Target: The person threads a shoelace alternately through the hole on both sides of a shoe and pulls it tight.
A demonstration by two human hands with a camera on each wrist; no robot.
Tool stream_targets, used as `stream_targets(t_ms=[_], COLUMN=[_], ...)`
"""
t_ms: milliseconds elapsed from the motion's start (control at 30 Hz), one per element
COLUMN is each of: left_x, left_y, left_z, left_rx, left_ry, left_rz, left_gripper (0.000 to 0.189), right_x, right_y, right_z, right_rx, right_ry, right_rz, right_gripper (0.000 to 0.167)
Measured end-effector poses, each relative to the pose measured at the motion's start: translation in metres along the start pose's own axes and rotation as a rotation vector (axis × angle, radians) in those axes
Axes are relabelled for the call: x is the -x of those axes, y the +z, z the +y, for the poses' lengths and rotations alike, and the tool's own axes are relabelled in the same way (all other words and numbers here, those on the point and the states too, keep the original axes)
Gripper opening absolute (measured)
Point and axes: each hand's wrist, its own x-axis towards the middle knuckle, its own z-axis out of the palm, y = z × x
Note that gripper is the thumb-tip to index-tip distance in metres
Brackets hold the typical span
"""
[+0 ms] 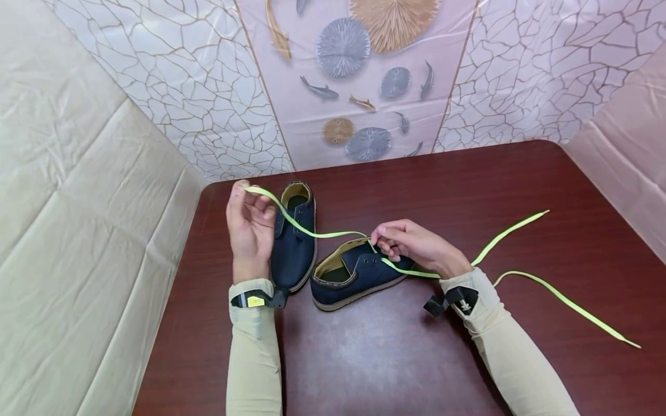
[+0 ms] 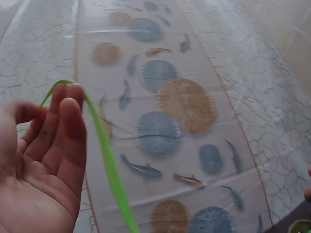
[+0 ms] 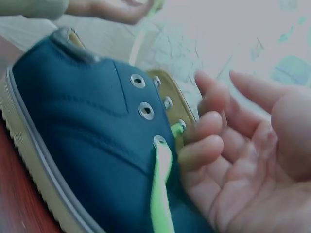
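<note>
The left hand (image 1: 251,234) pinches a flat, yellow-green lace (image 1: 318,236) that runs across to a navy, tan-soled shoe (image 1: 364,277). The right hand (image 1: 418,245), thumb apart and fingers loosely bent, is beside its metal eyelets (image 3: 141,110); another shoe (image 1: 292,257) stands near the left hand.

Text or numbers — none readable.

Your right hand (image 1: 416,245) hides part of the laced shoe's (image 1: 359,283) toe; your right wrist (image 1: 458,267) covers some green lace (image 1: 322,235). Right-wrist view: toe cropped at bottom, your left hand (image 3: 114,10) at top. Can't tell if your right fingertips touch lace.
</note>
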Motion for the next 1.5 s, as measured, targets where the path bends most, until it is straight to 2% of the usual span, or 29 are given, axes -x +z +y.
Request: stream_targets(t_ms=[133,267,367,433,533,600,767,933,1033,1133,1233,1333,1400,1500], left_x=[0.003,0.007,0.010,0.012,0.015,0.016,0.018,0.020,0.020,0.022,0.024,0.025,0.024,0.024], left_y=[0.009,0.015,0.018,0.019,0.021,0.022,0.022,0.023,0.026,0.030,0.035,0.039,0.042,0.043], left_z=[-0.017,-0.035,-0.046,-0.053,-0.061,-0.065,-0.068,-0.067,-0.067,-0.066,-0.064,-0.060,-0.056,-0.051], left_rx=[-0.248,-0.575,-0.861,-1.012,-1.155,-1.222,-1.311,-1.355,-1.378,-1.363,-1.321,-1.294,-1.289,-1.301], left_ry=[-0.069,-0.156,-0.237,-0.290,-0.345,-0.348,-0.304,-0.229,-0.162,-0.121,-0.131,-0.143,-0.151,-0.179], left_rz=[-0.143,-0.289,-0.449,-0.563,-0.688,-0.735,-0.780,-0.792,-0.830,-0.875,-0.915,-0.938,-0.931,-0.886], left_gripper=[0.006,0.012,0.011,0.010,0.013,0.013,0.014,0.011,0.009,0.010,0.011,0.009,0.010,0.011], right_x=[0.000,0.001,0.001,0.000,-0.003,-0.004,-0.006,-0.004,-0.001,0.002,0.004,0.004,0.004,0.005], right_y=[0.007,0.007,0.008,0.010,0.013,0.015,0.016,0.014,0.016,0.020,0.025,0.028,0.027,0.027], right_z=[-0.007,-0.007,-0.006,-0.006,-0.007,-0.008,-0.008,-0.011,-0.016,-0.023,-0.029,-0.032,-0.033,-0.034], right_rx=[0.089,0.097,0.076,0.080,0.104,0.120,0.132,0.117,0.056,-0.057,-0.154,-0.192,-0.185,-0.132], right_ry=[-0.048,-0.053,-0.031,-0.012,0.010,0.018,0.032,0.073,0.131,0.190,0.223,0.222,0.211,0.173], right_rz=[-0.076,-0.088,-0.058,-0.023,0.033,0.056,0.064,0.015,-0.014,-0.036,-0.066,-0.089,-0.083,-0.051], right_gripper=[0.035,0.043,0.056,0.062,0.060,0.054,0.048,0.051,0.055,0.052,0.040,0.032,0.030,0.026])
